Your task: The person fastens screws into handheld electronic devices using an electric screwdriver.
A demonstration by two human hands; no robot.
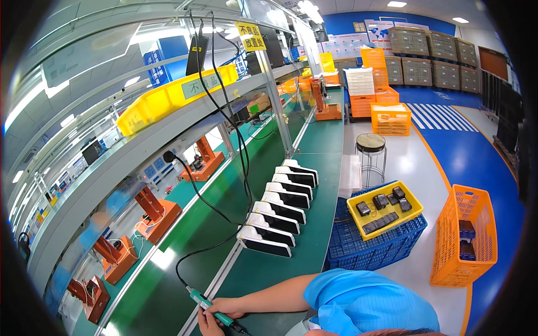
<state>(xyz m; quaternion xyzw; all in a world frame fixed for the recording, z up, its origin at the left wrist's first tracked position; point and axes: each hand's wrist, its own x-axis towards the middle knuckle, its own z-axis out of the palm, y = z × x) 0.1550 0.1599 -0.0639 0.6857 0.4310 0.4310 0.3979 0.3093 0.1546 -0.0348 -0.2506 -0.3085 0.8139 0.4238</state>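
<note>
A green electric screwdriver [200,298] with a black cord at its upper end lies slanted in my hands, near the lower edge. From the right, my right hand [225,306] closes round its body. My left hand [207,325] is just below, with its fingers against the tool, partly cut off by the picture's edge. Beyond my hands, several white devices with black faces [277,221] stand tilted in a row on the green workbench [252,280]. The screwdriver's lower end is partly hidden.
A yellow tray [417,210] with black blocks rests on a blue crate [370,249] at right. An orange crate [443,246] stands beyond it, and a round stool [371,143] farther off. Orange fixtures [151,215] line the left. Black cords [244,168] hang over the bench.
</note>
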